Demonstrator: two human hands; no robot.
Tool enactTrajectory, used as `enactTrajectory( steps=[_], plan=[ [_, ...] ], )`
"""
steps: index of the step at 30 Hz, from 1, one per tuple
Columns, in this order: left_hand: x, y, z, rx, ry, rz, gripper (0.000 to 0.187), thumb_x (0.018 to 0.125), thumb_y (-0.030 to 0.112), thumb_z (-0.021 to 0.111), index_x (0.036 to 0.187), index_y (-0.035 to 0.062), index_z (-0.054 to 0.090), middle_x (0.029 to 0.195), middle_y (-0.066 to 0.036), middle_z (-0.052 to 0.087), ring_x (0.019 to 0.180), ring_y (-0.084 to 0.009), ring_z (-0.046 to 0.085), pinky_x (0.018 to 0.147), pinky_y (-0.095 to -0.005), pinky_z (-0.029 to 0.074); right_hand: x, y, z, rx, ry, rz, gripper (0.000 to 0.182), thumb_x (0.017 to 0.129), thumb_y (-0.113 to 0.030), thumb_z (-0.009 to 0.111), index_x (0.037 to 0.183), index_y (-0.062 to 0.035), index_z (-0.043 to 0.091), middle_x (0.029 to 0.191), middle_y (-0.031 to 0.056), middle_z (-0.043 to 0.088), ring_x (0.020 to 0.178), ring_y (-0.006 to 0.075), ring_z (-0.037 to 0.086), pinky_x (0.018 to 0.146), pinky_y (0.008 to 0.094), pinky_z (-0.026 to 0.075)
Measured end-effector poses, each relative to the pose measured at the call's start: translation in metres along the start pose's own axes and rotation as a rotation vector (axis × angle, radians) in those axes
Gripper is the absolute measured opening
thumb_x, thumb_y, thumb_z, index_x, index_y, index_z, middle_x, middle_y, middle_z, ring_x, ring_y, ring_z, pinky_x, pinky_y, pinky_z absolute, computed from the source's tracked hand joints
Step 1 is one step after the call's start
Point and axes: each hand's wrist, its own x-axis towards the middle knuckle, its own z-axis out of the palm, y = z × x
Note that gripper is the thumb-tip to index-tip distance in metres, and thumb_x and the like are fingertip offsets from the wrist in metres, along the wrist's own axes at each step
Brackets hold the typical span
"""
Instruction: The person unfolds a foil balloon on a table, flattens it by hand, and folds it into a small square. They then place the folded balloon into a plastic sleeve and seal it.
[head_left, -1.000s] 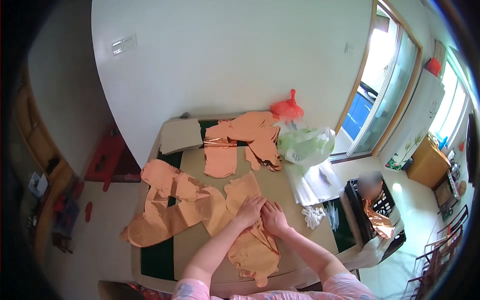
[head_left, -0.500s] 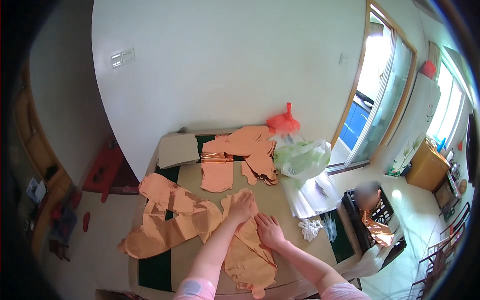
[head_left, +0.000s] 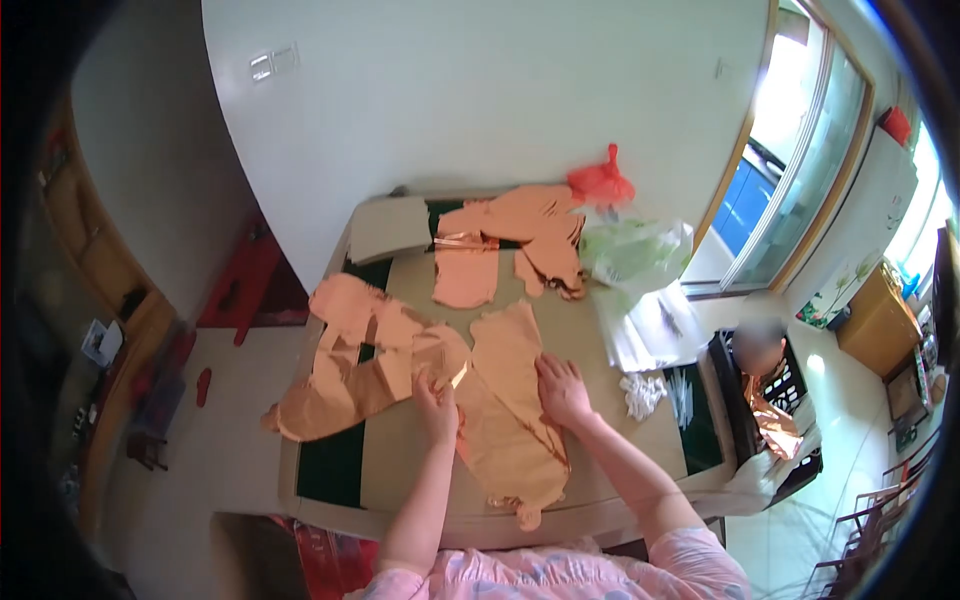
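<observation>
A flat rose-gold foil balloon lies lengthwise on the table in front of me, creased along its right side. My left hand is at its left edge, fingers curled and closed on the foil, where a bright fold shows. On the right edge rests my right hand, open, with its fingers stretched over the foil. Left of these, a second wrinkled foil balloon spreads out, its right end close to my left fingers. Farther back lies a pile of foil balloons, overlapping one another.
Cardboard lies at the back left. At the right are a clear plastic bag, clear sleeves, a white string bundle and thin sticks. A red bag stands behind. Beside the table, a person's blurred head shows by a black crate.
My view has tilted down. My left hand has moved from the balloon's upper part to its left edge and curled. The right hand remains at the right edge.
</observation>
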Motion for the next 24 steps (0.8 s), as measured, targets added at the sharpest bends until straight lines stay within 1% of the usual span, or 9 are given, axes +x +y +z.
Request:
enactTrajectory(
  steps=[4, 8, 12, 15, 18, 19, 22, 23, 24],
  plan=[
    [-0.009, 0.042, -0.016, -0.303, -0.010, -0.425, 0.054, 0.088, 0.015, 0.060, 0.137, 0.0118, 0.038, 0.127, -0.010, 0.050, 0.099, -0.0163, 0.057, 0.077, -0.0311, 0.046, -0.001, -0.001, -0.001, 0.009, 0.010, 0.000, 0.042, 0.094, -0.021, 0.043, 0.134, -0.0053, 0.045, 0.138, 0.0119, 0.046, 0.131, 0.0263, 0.040, 0.109, 0.0469, 0.028],
    [-0.003, 0.050, -0.023, -0.226, -0.403, -0.551, 0.047, 0.089, 0.026, 0.065, 0.129, 0.0147, 0.045, 0.088, 0.000, 0.064, 0.069, -0.0087, 0.060, 0.054, -0.0246, 0.042, 0.001, -0.001, -0.001, 0.005, 0.020, 0.005, 0.041, 0.094, -0.021, 0.043, 0.132, -0.0052, 0.045, 0.139, 0.0114, 0.046, 0.131, 0.0257, 0.039, 0.109, 0.0465, 0.028],
    [0.002, 0.049, -0.006, 0.071, -0.412, -0.528, 0.030, 0.086, 0.032, 0.067, 0.101, 0.0082, 0.060, 0.080, 0.002, 0.062, 0.063, -0.0078, 0.054, 0.051, -0.0266, 0.040, 0.000, -0.001, -0.003, 0.032, 0.018, 0.007, 0.041, 0.094, -0.022, 0.043, 0.132, -0.0050, 0.046, 0.139, 0.0116, 0.046, 0.132, 0.0255, 0.038, 0.109, 0.0464, 0.028],
    [0.003, 0.020, 0.018, -0.060, -0.308, -0.043, 0.033, 0.088, 0.036, 0.065, 0.092, 0.0033, 0.058, 0.079, 0.000, 0.062, 0.061, -0.0114, 0.055, 0.049, -0.0326, 0.042, 0.000, -0.001, -0.003, 0.027, 0.025, -0.002, 0.041, 0.094, -0.022, 0.044, 0.132, -0.0049, 0.046, 0.139, 0.0115, 0.045, 0.132, 0.0255, 0.038, 0.109, 0.0463, 0.028],
    [-0.004, 0.035, 0.023, 0.239, -0.577, -0.028, 0.039, 0.090, 0.038, 0.060, 0.097, -0.0003, 0.058, 0.078, -0.005, 0.063, 0.064, -0.0143, 0.057, 0.056, -0.0351, 0.045, 0.000, 0.000, 0.000, 0.017, 0.028, -0.003, 0.042, 0.094, -0.021, 0.044, 0.132, -0.0049, 0.046, 0.139, 0.0115, 0.045, 0.132, 0.0258, 0.038, 0.109, 0.0461, 0.028],
    [-0.003, 0.053, 0.027, 0.561, -0.782, -0.210, 0.045, 0.091, 0.037, 0.058, 0.114, -0.0010, 0.057, 0.101, -0.017, 0.064, 0.086, -0.0245, 0.063, 0.076, -0.0362, 0.049, 0.000, 0.000, 0.000, 0.015, 0.030, -0.003, 0.042, 0.094, -0.021, 0.045, 0.133, -0.0049, 0.046, 0.139, 0.0115, 0.045, 0.132, 0.0259, 0.038, 0.109, 0.0460, 0.028],
    [-0.017, 0.017, 0.052, 0.390, -0.507, 0.555, 0.055, 0.091, 0.040, 0.056, 0.129, 0.0003, 0.050, 0.129, -0.026, 0.051, 0.117, -0.0366, 0.052, 0.099, -0.0405, 0.039, 0.000, -0.001, -0.003, 0.022, 0.031, -0.002, 0.042, 0.093, -0.020, 0.045, 0.133, -0.0048, 0.046, 0.139, 0.0118, 0.046, 0.132, 0.0262, 0.039, 0.109, 0.0458, 0.028],
    [-0.024, 0.019, 0.048, 0.549, -0.610, 0.415, 0.060, 0.093, 0.045, 0.049, 0.135, 0.0031, 0.045, 0.144, -0.026, 0.035, 0.133, -0.0411, 0.033, 0.110, -0.0464, 0.027, 0.000, -0.002, -0.004, 0.027, 0.030, -0.001, 0.042, 0.093, -0.020, 0.045, 0.133, -0.0047, 0.046, 0.139, 0.0119, 0.046, 0.132, 0.0263, 0.039, 0.110, 0.0457, 0.028],
    [-0.026, 0.021, 0.048, 0.596, -0.628, 0.437, 0.060, 0.094, 0.046, 0.047, 0.136, 0.0036, 0.045, 0.143, -0.026, 0.036, 0.134, -0.0398, 0.033, 0.110, -0.0474, 0.026, 0.000, -0.001, -0.004, 0.023, 0.030, -0.003, 0.042, 0.093, -0.020, 0.045, 0.133, -0.0047, 0.046, 0.139, 0.0120, 0.046, 0.132, 0.0264, 0.039, 0.110, 0.0456, 0.028]
  ],
)
